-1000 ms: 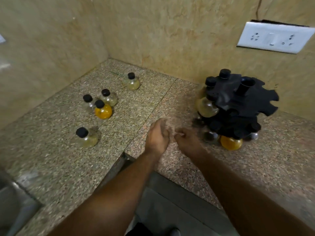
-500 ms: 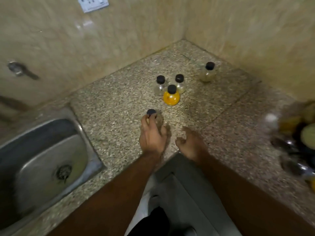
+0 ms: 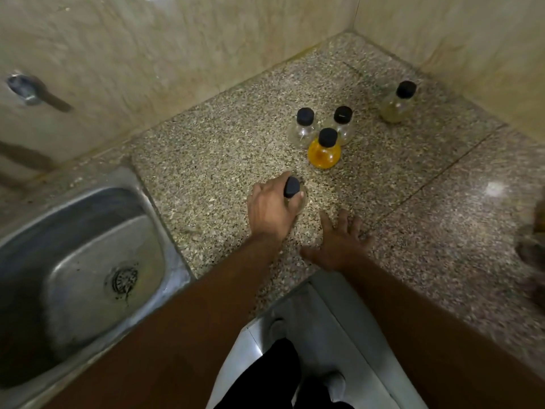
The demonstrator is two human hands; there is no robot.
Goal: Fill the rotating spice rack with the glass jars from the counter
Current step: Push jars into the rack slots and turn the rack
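My left hand (image 3: 272, 209) is wrapped around a small glass jar with a black cap (image 3: 292, 187) that stands on the speckled counter (image 3: 224, 160). My right hand (image 3: 339, 243) lies flat on the counter just to its right, fingers spread, holding nothing. Behind them stands an orange-filled jar (image 3: 324, 153), with two clear jars (image 3: 303, 128) (image 3: 343, 124) close behind it. A pale yellow jar (image 3: 396, 104) stands alone near the corner. All have black caps. The spice rack (image 3: 532, 246) shows only as a blur at the right edge.
A steel sink (image 3: 82, 273) with a drain is sunk into the counter at the left. A metal tap fitting (image 3: 28, 90) sticks out of the beige wall above it. The counter's front edge runs under my forearms, with the floor below.
My view has swung left from the rack to the loose jars and sink. My left hand reached forward and closed on the nearest jar. My right hand spread flat on the counter.
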